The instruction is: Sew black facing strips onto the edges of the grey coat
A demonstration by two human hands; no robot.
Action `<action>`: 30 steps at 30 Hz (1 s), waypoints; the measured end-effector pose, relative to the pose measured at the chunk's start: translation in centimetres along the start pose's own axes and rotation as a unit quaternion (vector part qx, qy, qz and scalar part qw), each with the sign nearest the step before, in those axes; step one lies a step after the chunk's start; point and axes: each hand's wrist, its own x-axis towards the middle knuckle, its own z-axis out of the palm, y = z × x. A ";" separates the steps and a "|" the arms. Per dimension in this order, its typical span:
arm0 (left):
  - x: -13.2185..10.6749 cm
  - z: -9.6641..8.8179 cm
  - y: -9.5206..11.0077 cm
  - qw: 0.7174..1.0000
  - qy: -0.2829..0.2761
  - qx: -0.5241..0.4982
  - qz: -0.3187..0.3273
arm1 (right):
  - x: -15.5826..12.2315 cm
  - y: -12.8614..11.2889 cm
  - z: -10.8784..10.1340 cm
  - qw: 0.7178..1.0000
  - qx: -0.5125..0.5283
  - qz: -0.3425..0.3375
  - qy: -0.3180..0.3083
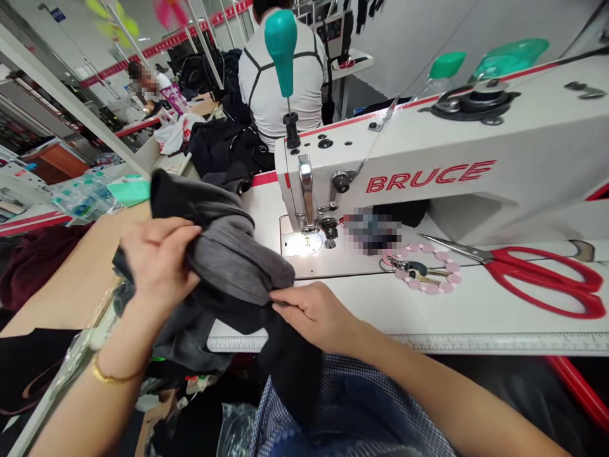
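My left hand (157,257) is closed on a bunched grey and black fabric piece (233,254), held just left of the sewing machine's needle. My right hand (316,314) pinches the lower edge of the same fabric at the front of the white machine table (428,317). The fabric hangs down over the table edge toward my lap. The white Bruce sewing machine (428,165) stands behind, with its lit needle plate (304,241) right of the fabric.
Red-handled scissors (537,273) lie on the table at right. Keys on a pink bead ring (423,270) rest near the needle plate. A teal thread cone (281,44) tops the machine. A person in a white shirt (280,76) sits beyond, back turned. Dark fabric piles lie left.
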 end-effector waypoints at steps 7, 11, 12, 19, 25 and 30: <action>-3.9 5.8 0.9 0.991 -0.116 0.012 0.062 | -2.3 3.3 1.2 0.957 -0.215 0.002 0.194; -2.2 4.4 3.2 0.985 -0.061 0.038 0.158 | -1.9 3.0 0.9 0.937 -0.280 -0.050 0.205; -1.6 4.3 3.8 0.977 -0.084 0.046 0.191 | -1.8 2.8 0.7 0.936 -0.291 -0.057 0.189; 1.9 5.5 4.5 0.943 -0.185 0.053 0.271 | -1.3 2.7 0.2 0.946 -0.298 -0.082 0.098; 4.3 -0.2 4.1 0.978 -0.012 0.146 0.151 | -1.4 1.0 0.0 0.990 0.092 0.085 0.072; 0.7 0.7 9.1 0.988 0.076 0.017 0.132 | -1.9 1.4 0.4 0.962 0.161 0.203 0.086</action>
